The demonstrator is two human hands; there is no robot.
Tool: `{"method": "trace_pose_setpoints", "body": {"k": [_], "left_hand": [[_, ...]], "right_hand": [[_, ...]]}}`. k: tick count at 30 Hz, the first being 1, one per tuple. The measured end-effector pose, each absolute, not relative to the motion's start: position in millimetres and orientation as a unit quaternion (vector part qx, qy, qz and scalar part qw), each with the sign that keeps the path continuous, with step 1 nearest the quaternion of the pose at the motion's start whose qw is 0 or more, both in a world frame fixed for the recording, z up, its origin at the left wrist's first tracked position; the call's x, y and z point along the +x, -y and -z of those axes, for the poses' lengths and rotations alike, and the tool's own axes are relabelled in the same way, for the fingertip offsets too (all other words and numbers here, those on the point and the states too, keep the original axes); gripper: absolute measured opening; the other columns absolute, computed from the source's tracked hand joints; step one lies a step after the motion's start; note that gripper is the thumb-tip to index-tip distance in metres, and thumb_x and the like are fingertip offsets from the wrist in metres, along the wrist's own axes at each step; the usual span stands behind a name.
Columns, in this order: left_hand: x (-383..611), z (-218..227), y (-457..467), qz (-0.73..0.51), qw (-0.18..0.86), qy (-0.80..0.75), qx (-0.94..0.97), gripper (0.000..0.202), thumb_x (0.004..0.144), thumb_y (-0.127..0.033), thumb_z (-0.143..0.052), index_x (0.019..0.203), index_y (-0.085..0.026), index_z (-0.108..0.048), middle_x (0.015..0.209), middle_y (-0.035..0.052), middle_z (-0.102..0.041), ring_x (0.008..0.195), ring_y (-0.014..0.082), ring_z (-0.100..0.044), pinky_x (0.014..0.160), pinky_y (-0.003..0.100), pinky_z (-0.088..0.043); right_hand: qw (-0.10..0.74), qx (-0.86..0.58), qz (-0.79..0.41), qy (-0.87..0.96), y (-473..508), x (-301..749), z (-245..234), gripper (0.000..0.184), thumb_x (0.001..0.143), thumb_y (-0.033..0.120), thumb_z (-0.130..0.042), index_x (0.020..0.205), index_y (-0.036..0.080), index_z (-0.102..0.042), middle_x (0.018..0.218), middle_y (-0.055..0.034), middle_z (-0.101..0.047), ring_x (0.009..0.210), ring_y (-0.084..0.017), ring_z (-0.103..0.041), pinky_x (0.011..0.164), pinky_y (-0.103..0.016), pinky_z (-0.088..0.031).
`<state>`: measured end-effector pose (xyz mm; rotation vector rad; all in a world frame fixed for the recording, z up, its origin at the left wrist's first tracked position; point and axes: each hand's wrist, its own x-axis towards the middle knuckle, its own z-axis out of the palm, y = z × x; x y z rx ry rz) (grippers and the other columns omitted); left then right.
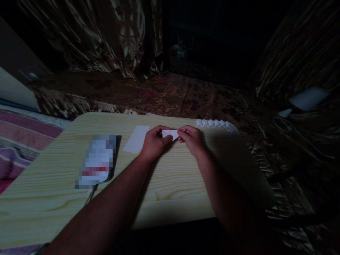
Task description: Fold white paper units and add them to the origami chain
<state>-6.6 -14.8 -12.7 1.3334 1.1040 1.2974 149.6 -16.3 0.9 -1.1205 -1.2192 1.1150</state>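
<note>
Between my hands, above the wooden-topped table (170, 191), is a small folded piece of white paper (170, 133) with creases and a pointed lower edge. My left hand (155, 142) grips its left end, the thumb pressed on the front. At the other end my right hand (190, 139) pinches the paper between thumb and fingers. Just left of my left hand lies white paper (136, 139), flat on the table. Several small folded white paper pieces (210, 123), star-like in outline, line the far right edge.
A phone (97, 161), its screen blurred out, lies on the left with a cable (91, 196) running toward me. Patterned curtains (119, 39) hang behind the table. Striped bedding (23, 131) borders the left side, and a pale lamp-like object (309, 98) stands at right.
</note>
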Motion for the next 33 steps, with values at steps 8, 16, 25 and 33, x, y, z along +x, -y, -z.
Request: {"method": "trace_pose_setpoints", "body": {"k": [8,16,25,33], "left_hand": [[-5.8,9.2,16.1,-0.528,0.478,-0.448,0.540,0.035,0.061,-0.029,-0.075,0.092,-0.016,-0.065,0.071,0.0020,-0.065,0.055,0.0113,-0.055,0.050,0.022,-0.041],[-5.9,7.3,17.4,-0.530,0.505,-0.443,0.517,0.038,0.059,-0.030,-0.077,0.092,-0.015,-0.065,0.073,0.0029,-0.067,0.056,0.0121,-0.057,0.051,0.022,-0.042],[-5.6,8.0,16.3,-0.524,0.500,-0.450,0.523,0.034,0.059,-0.028,-0.077,0.089,-0.015,-0.066,0.072,0.0026,-0.067,0.056,0.0128,-0.058,0.052,0.023,-0.043],[-3.6,3.7,19.7,-0.502,0.503,-0.441,0.549,0.033,0.059,-0.027,-0.077,0.088,-0.015,-0.066,0.069,0.0006,-0.066,0.051,0.0096,-0.053,0.048,0.021,-0.040]], "right_hand": [[0.555,-0.475,-0.413,0.543,14.9,149.9,0.9,0.017,0.070,0.033,-0.064,0.072,0.016,-0.062,0.052,0.0028,-0.056,0.048,-0.009,-0.049,0.049,-0.021,-0.038],[0.559,-0.497,-0.383,0.542,12.4,151.5,2.6,0.020,0.068,0.035,-0.066,0.066,0.017,-0.059,0.055,0.0019,-0.059,0.050,-0.010,-0.049,0.049,-0.022,-0.038],[0.546,-0.475,-0.426,0.543,12.4,154.4,2.8,0.021,0.070,0.037,-0.066,0.073,0.016,-0.063,0.055,0.0015,-0.059,0.049,-0.010,-0.051,0.048,-0.022,-0.039],[0.532,-0.483,-0.378,0.584,14.6,152.7,2.1,0.019,0.069,0.035,-0.066,0.066,0.016,-0.063,0.059,0.0003,-0.061,0.053,-0.011,-0.053,0.052,-0.023,-0.041]]}}
